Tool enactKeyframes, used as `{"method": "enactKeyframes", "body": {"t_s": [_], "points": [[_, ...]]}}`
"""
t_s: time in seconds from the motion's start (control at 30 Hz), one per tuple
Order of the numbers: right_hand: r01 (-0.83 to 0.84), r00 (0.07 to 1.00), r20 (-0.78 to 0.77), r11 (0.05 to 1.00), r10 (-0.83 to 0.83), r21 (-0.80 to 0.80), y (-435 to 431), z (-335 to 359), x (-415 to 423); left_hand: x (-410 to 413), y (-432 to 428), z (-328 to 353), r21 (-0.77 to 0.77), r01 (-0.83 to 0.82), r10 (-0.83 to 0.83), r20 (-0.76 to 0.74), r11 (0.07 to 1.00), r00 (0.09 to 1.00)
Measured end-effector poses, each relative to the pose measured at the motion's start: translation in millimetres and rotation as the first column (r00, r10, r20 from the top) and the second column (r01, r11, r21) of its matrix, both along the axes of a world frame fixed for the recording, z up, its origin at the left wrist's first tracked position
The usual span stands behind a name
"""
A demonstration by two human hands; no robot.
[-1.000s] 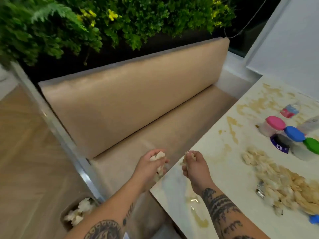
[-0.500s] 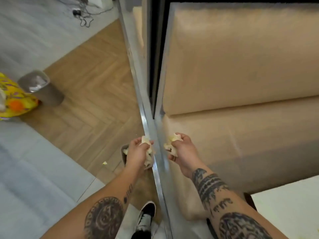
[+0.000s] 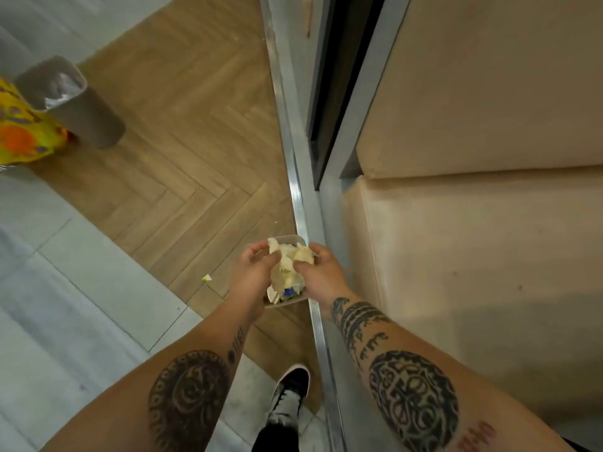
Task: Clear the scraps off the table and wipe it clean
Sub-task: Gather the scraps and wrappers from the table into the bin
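Observation:
My left hand (image 3: 253, 272) and my right hand (image 3: 323, 275) are close together above a small bin (image 3: 288, 303) on the floor. Both curl their fingers round a bunch of pale crumpled scraps (image 3: 288, 264) held between them. Inside the bin, below the hands, lie more pale scraps and a blue bit. The bin's rim shows only above and below the hands. The table is out of view.
A metal frame edge (image 3: 298, 190) runs down the middle, with a beige bench (image 3: 473, 239) to its right. A second grey bin (image 3: 70, 102) and a yellow-orange object (image 3: 23, 135) stand far left. One small scrap (image 3: 206, 277) lies on the wood floor. My shoe (image 3: 290, 396) is below.
The view swung from the table down to the floor. Both hands carried their scraps left past the frame edge and came together over the small bin.

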State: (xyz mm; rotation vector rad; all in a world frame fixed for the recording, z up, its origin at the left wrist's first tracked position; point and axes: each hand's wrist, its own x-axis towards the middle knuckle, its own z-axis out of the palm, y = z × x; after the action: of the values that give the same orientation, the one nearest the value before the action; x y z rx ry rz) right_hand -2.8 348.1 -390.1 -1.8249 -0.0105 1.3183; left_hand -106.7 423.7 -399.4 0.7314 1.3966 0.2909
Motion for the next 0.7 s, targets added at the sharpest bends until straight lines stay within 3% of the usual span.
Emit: {"method": "enactKeyframes", "body": {"t_s": [0.13, 0.23, 0.33, 0.47, 0.7], "points": [[-0.048, 0.998, 0.024, 0.970, 0.055, -0.237, 1, -25, 8, -6, 5, -10, -0.104, 0.023, -0.029, -0.062, 0.994, 0.998], [-0.089, 0.995, 0.024, 0.957, 0.100, -0.276, -22, -9, 13, -17, -2, -10, -0.120, 0.068, -0.080, -0.104, 0.990, 0.991], [-0.080, 0.983, 0.137, 0.952, 0.125, -0.296, -51, 27, 17, -13, -19, 10, -0.142, 0.068, -0.081, -0.087, 0.988, 0.993], [0.036, 0.979, 0.204, 0.981, 0.005, -0.192, -84, 87, 21, 19, -50, 61, -0.111, 0.149, -0.148, 0.020, 0.983, 0.989], [0.300, 0.878, 0.349, 0.945, -0.327, 0.131, -163, 227, 50, 111, -125, 199, 0.164, 0.404, -0.430, 0.187, 0.900, 0.883]]}}
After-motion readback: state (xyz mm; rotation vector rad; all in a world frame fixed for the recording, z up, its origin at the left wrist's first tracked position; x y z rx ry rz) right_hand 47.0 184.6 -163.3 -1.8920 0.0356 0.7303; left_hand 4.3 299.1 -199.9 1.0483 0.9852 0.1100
